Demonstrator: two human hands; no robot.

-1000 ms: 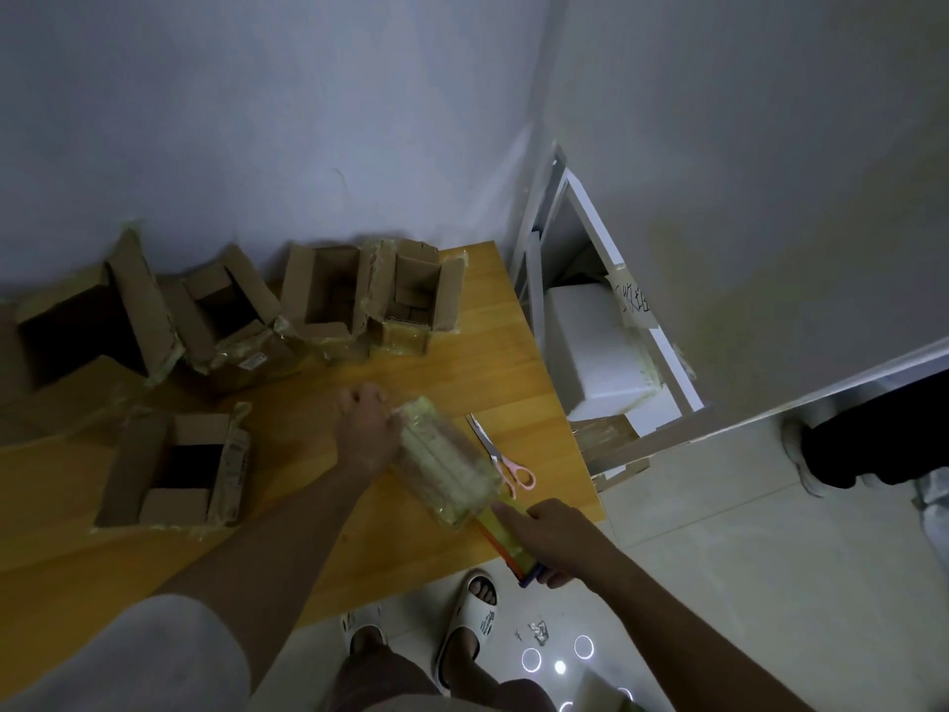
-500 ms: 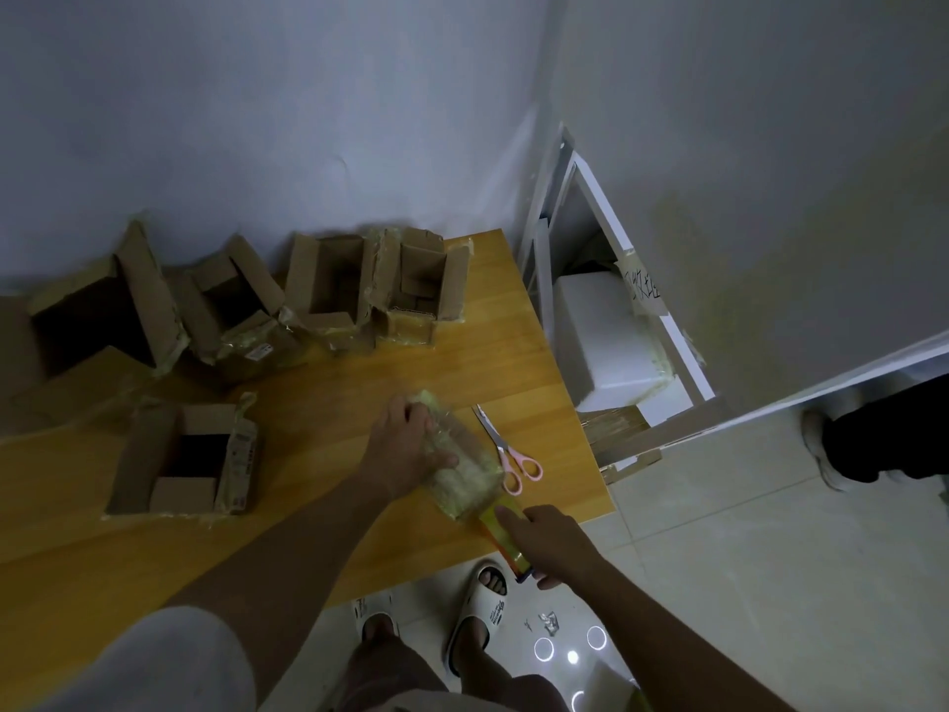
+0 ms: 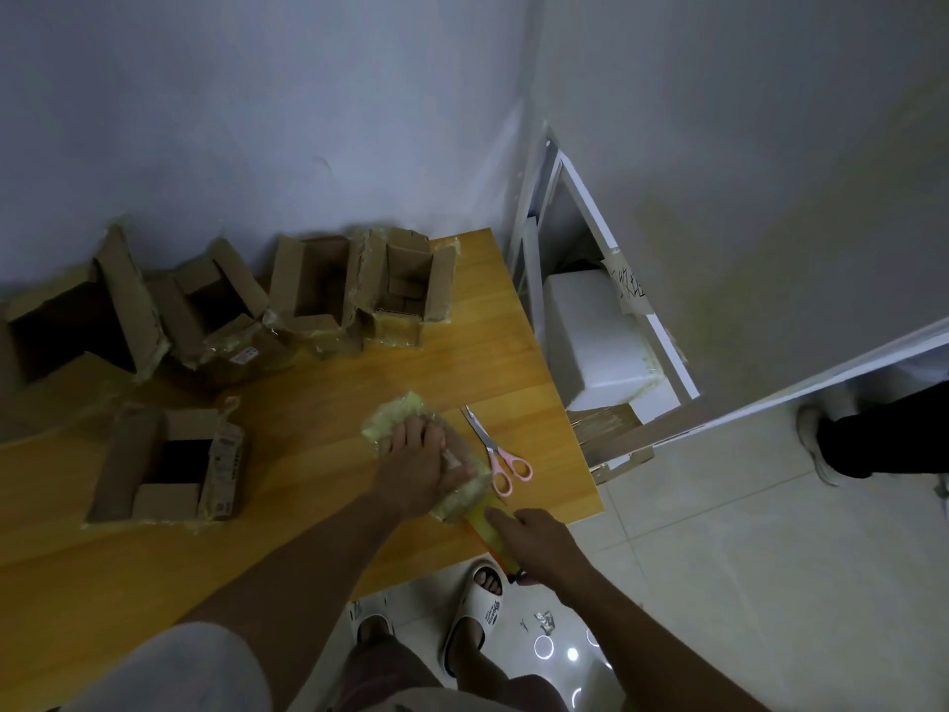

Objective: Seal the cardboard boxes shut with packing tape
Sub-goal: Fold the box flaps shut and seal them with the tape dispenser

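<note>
Cardboard wrapped heavily in tape marks the one small box [image 3: 441, 465] being sealed near the counter's [image 3: 318, 403] right edge; it is pressed flat under the left hand [image 3: 411, 470], while the tape dispenser [image 3: 495, 539] is gripped by the right hand [image 3: 539, 549] at its near end. Five open boxes [image 3: 169, 465] are left untaped behind, so most of the job appears undone.

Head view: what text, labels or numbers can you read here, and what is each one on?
Nothing reads clearly.
Paper tag on the white shelf: dark handwritten marks, too blurred to read.
Sticker on a back-row box: print too small.
Printed flap of the near open box: illegible.
Right slipper: dark strap print, unreadable.
</note>
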